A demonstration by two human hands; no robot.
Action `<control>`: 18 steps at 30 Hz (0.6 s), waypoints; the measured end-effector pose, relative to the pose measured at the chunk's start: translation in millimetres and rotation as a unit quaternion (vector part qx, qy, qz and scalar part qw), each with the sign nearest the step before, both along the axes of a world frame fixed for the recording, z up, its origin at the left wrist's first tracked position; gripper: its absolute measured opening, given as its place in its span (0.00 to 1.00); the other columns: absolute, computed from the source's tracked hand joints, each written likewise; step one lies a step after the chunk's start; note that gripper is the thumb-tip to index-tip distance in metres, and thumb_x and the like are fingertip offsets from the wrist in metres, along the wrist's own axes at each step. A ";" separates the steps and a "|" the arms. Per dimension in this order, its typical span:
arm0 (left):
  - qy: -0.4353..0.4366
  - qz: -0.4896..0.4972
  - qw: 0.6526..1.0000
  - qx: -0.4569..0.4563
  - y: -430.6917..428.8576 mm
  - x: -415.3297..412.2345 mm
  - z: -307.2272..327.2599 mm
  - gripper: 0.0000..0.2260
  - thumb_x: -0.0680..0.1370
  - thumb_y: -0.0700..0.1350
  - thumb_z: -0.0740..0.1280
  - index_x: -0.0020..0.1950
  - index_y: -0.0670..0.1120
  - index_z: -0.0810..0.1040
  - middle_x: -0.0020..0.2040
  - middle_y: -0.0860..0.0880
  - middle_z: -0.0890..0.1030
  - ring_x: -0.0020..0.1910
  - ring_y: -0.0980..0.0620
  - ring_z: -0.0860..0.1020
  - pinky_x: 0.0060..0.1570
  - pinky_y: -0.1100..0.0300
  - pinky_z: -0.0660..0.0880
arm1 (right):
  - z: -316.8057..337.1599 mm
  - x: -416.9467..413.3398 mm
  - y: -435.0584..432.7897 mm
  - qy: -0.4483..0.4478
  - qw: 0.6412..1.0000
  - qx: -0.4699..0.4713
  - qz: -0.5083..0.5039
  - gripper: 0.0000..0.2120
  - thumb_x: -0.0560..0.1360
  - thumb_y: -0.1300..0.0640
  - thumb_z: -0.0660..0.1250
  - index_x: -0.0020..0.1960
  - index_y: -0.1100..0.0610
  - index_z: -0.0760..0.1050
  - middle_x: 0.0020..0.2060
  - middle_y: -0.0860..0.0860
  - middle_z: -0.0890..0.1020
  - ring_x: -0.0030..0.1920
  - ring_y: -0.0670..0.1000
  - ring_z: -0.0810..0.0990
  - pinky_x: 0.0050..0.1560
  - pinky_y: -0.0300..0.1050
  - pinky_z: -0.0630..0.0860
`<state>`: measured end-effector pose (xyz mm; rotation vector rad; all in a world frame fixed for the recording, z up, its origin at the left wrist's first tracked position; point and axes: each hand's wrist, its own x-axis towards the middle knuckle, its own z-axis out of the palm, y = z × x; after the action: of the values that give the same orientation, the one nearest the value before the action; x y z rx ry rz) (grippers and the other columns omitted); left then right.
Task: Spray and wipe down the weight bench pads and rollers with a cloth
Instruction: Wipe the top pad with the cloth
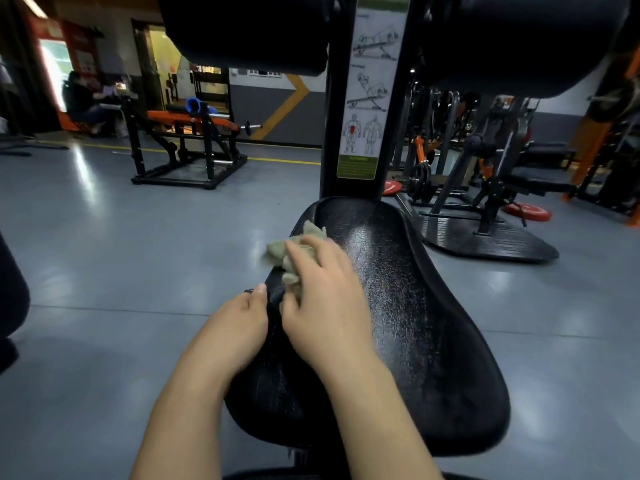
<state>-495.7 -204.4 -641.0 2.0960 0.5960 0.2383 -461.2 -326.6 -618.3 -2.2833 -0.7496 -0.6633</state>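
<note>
Nearest, two bare forearms reach in from the bottom edge. The left hand (242,327) clasps the left rim of the black bench pad (408,334), thumb on top, its fingers out of sight below the rim. Just right of it, the right hand (323,299) lies on the pad and grips a crumpled pale green cloth (294,252), fingers curved over it and thumb tucked in against it. The cloth sits on the pad's left side, its far end bunched past the fingertips and reaching the rim. The pad's textured middle shines with wet speckles.

Beyond the pad's far end rises a black post (332,133) bearing an exercise chart (372,91). Two dark rollers hang at the top, the left roller (242,29) and the right roller (519,43), one on each side of the post.

Farther off, on the grey floor (138,254), an orange and black bench (183,140) stands at the left, and red weight plates (526,212) lie among machines at the right
</note>
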 end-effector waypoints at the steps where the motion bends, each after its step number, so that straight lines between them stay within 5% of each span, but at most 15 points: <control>1: 0.002 0.004 1.000 -0.002 -0.9 -0.5 0.4 0.25 0.86 0.57 0.50 0.71 0.44 0.76 0.73 0.42 0.74 0.73 0.44 0.71 0.72 0.50 0.66 | 0.9 4.0 -2.3 0.006 1.000 0.028 -0.008 0.26 0.72 0.60 0.65 0.70 0.52 0.75 0.69 0.51 0.72 0.71 0.55 0.67 0.73 0.50 0.66; 6: 0.021 0.011 0.999 -0.029 -0.7 -3.8 0.2 0.25 0.85 0.62 0.50 0.71 0.49 0.74 0.72 0.45 0.75 0.71 0.44 0.73 0.72 0.46 0.67 | 10.8 37.6 -76.9 0.092 0.960 0.127 -0.232 0.28 0.73 0.61 0.65 0.73 0.52 0.72 0.71 0.54 0.70 0.71 0.57 0.67 0.74 0.54 0.65; 9: 0.037 0.023 0.998 -0.033 1.0 -2.7 -0.2 0.25 0.85 0.62 0.49 0.71 0.49 0.72 0.71 0.44 0.75 0.70 0.43 0.72 0.70 0.45 0.68 | 10.9 36.6 -88.4 0.121 0.950 0.135 -0.255 0.26 0.76 0.58 0.65 0.74 0.52 0.71 0.71 0.53 0.69 0.70 0.58 0.69 0.69 0.51 0.66; 14: 0.038 0.000 0.997 -0.072 10.2 -3.3 -1.2 0.24 0.84 0.64 0.51 0.58 0.49 0.77 0.62 0.49 0.79 0.64 0.43 0.77 0.69 0.44 0.71 | 9.9 7.7 -37.8 0.025 0.991 0.037 -0.129 0.16 0.77 0.56 0.67 0.63 0.48 0.77 0.64 0.43 0.74 0.65 0.47 0.74 0.60 0.41 0.70; 18: 0.022 -0.020 0.992 -0.126 20.9 -7.9 0.3 0.26 0.85 0.62 0.52 0.65 0.47 0.80 0.65 0.44 0.81 0.65 0.42 0.78 0.68 0.44 0.73 | -11.2 -4.1 9.3 -0.031 0.998 0.028 0.042 0.14 0.74 0.60 0.68 0.58 0.51 0.82 0.59 0.47 0.78 0.67 0.50 0.74 0.62 0.44 0.74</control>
<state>-503.6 -183.5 -640.6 1.8713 0.5779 0.0881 -465.3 -317.3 -629.5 -2.1763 -0.8399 -0.7105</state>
